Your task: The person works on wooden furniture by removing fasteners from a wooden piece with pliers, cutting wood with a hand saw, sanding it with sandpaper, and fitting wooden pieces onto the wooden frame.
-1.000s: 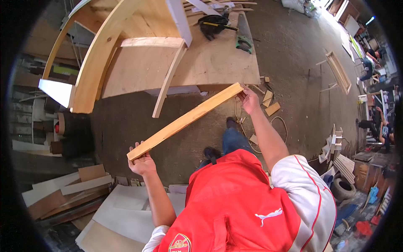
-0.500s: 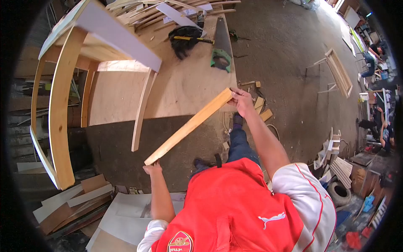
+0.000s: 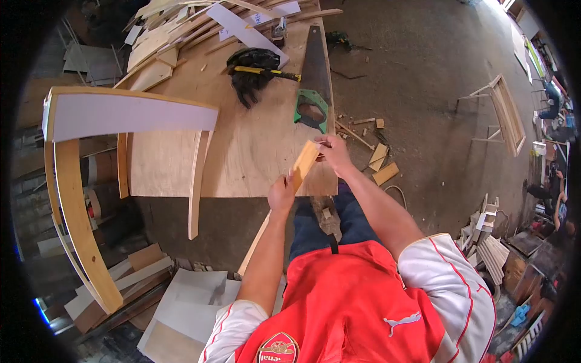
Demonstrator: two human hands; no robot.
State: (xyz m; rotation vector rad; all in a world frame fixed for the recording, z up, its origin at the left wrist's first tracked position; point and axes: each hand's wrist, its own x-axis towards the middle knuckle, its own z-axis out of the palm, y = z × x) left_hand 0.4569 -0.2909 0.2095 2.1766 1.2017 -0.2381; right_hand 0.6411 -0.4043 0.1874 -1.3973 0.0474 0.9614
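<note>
A wooden board (image 3: 304,162), long and narrow, slants across in front of me, held in both hands. My left hand (image 3: 281,195) is closed around it partway along, and its lower end passes behind my left forearm. At its upper end, my right hand (image 3: 333,153) pinches the tip with the fingers. Just beyond that end, a handsaw (image 3: 314,78) with a green handle lies on the wooden table (image 3: 242,163). On the left of the table stands a wooden frame (image 3: 130,112) with a white panel and several legs.
Black gloves (image 3: 249,72) and a yellow-handled tool (image 3: 266,72) lie on the table. Behind them is a pile of wood strips (image 3: 181,36). Wood offcuts (image 3: 381,163) litter the floor at right. A wooden stand (image 3: 507,115) is farther off, with people beyond it.
My left hand has slid up along the board from its lower end towards my right hand. The view has shifted, and the board now points more steeply away from me.
</note>
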